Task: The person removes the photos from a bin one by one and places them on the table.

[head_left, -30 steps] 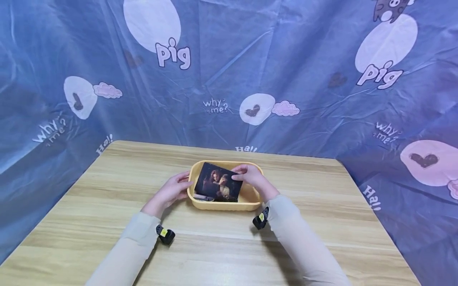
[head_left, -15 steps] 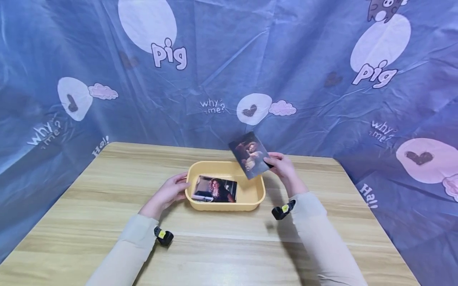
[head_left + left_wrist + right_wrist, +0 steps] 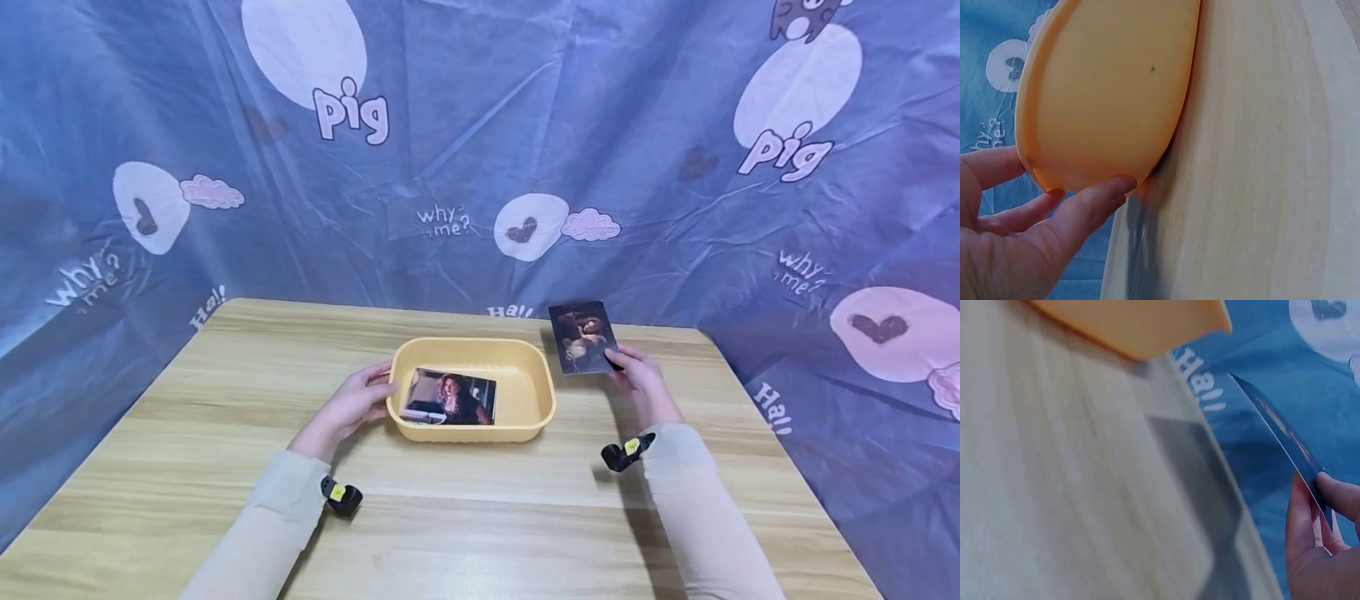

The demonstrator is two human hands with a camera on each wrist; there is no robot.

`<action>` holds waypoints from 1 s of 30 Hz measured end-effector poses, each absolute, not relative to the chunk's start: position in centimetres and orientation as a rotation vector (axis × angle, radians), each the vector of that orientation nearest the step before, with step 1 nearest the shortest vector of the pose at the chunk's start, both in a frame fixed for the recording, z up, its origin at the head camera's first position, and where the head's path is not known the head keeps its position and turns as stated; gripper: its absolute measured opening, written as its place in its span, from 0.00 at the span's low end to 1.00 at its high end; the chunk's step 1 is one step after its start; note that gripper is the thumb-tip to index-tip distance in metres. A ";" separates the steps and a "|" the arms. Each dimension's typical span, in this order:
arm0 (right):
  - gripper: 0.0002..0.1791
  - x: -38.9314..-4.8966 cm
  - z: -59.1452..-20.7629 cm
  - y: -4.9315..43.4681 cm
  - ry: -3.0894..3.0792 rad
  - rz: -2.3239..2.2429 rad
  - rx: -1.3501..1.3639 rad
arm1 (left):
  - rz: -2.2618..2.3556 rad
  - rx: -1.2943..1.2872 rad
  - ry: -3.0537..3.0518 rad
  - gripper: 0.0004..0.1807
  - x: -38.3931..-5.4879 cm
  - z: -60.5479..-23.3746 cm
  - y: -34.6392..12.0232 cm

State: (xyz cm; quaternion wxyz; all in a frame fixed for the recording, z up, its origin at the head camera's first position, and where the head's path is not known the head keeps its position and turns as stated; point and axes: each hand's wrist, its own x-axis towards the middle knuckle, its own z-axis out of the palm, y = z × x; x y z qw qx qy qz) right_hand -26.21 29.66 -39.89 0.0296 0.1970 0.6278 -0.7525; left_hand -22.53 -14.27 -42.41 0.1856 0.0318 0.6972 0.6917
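Note:
A dark photo card (image 3: pixel 583 337) with a picture of figures is held up right of the yellow plastic tub (image 3: pixel 525 429). My right hand (image 3: pixel 641 383) pinches its lower right corner, thumb on the printed face; the right wrist view shows the card (image 3: pixel 1285 440) almost edge-on, above its shadow. My left hand (image 3: pixel 356 400) grips the left end of the tub, thumb and fingers spread around the end wall in the left wrist view (image 3: pixel 1054 231). Inside the tub, toward the left, lies another photo card (image 3: pixel 457 400) showing a long-haired figure. A thin pale item (image 3: pixel 423 416) sits at its lower left.
The tub stands on a wood-grain table (image 3: pixel 465 517), a little short of its far edge. Behind hangs a blue printed curtain (image 3: pixel 450 150). Small black cameras (image 3: pixel 628 452) are strapped at both wrists.
My right hand has lifted the dark photo card out of the tub and carried it rightward, uncovering the other card. The left hand has stayed at the tub's left end.

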 end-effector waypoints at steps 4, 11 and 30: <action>0.04 -26.2 -41.2 29.7 1.950 -2.287 0.647 | 1.945 0.086 1.961 0.33 -22.5 -42.4 -14.3; 0.08 -26.5 -43.0 28.1 1.870 -2.338 0.746 | 1.943 0.092 1.960 0.33 -22.7 -42.5 -14.2; 0.19 -28.5 -43.9 25.2 2.382 -2.045 0.839 | 1.972 0.060 1.947 0.33 -22.6 -42.5 -14.3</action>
